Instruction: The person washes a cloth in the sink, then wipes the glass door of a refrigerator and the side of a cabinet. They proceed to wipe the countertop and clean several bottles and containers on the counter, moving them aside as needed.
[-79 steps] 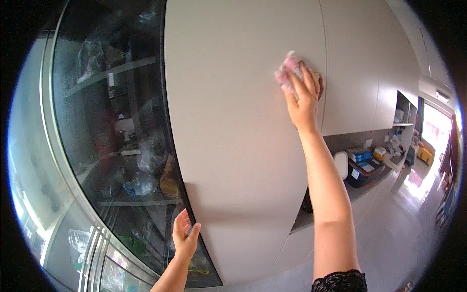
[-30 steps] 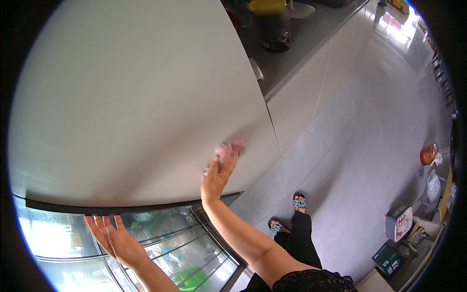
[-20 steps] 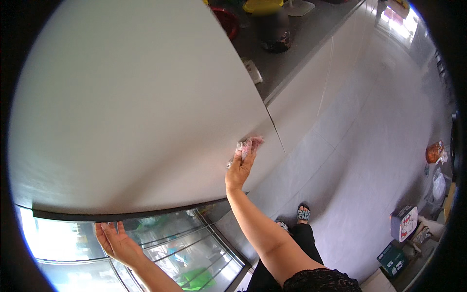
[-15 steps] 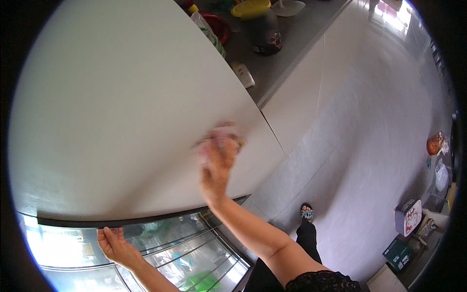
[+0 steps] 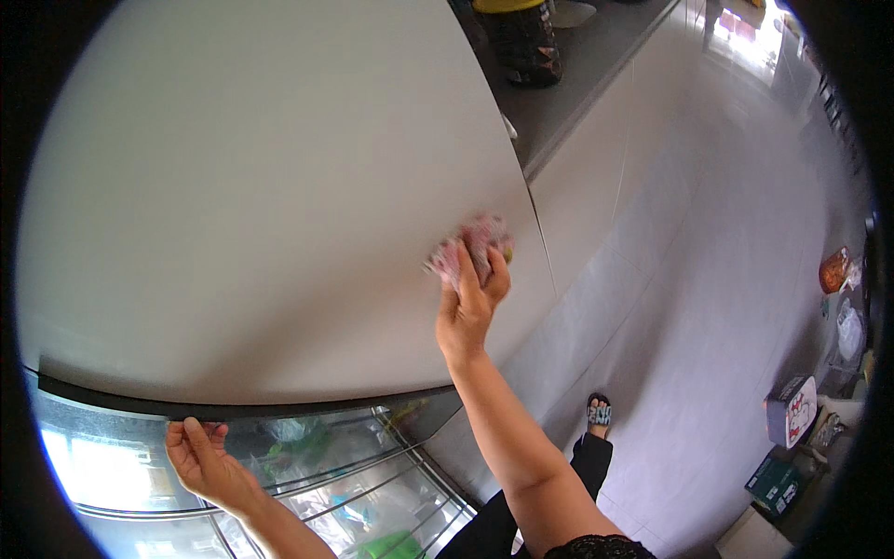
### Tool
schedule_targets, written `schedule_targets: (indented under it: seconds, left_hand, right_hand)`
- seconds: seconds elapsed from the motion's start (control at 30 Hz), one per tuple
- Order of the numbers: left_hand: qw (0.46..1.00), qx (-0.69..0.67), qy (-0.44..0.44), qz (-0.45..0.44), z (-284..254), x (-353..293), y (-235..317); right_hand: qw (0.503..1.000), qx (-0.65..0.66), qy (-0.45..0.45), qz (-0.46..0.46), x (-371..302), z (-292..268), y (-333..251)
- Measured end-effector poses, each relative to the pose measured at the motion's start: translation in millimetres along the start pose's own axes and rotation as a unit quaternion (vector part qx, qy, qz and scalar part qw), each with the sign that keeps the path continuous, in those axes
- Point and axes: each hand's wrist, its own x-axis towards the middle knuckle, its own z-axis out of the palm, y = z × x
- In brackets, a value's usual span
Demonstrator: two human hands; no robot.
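Observation:
A large white fridge door (image 5: 261, 205) stands open and fills most of the view. My right hand (image 5: 470, 303) presses a crumpled pink cloth (image 5: 468, 244) flat against the door's outer face near its right edge. My left hand (image 5: 205, 461) grips the door's dark lower edge (image 5: 279, 408) from underneath, fingers curled around it. Beneath the door, the lit fridge shelves (image 5: 307, 475) show bagged food behind glass.
A grey counter (image 5: 577, 84) with a dark jar and a yellow lid runs at the top right. The pale tiled floor (image 5: 708, 307) spreads to the right, with boxes (image 5: 787, 438) and a bag at its far right. My sandalled foot (image 5: 598, 412) stands below.
My right hand has slid the pink cloth back and forth over the door's right side and now rests near the edge. My left hand keeps its hold under the door.

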Motion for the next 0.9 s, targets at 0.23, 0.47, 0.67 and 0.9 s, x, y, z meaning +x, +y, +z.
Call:
schedule_targets:
  seconds: [0.23,0.47,0.67,0.9]
  left_hand:
    - [0.999,0.037,0.014,-0.007,-2,-1,4]
    - [0.999,0.036,0.016,-0.017,-4,-3,2]
    - [0.996,0.061,0.057,-0.026,1,-8,6]
    - [0.993,0.073,0.065,-0.062,8,-22,4]
  right_hand:
    - [0.994,-0.021,-0.041,-0.099,17,-12,18]
    - [0.984,-0.067,-0.058,-0.154,25,-20,23]
    - [0.983,-0.044,-0.075,-0.161,28,-20,26]
    - [0.964,-0.07,-0.093,-0.24,45,-26,50]
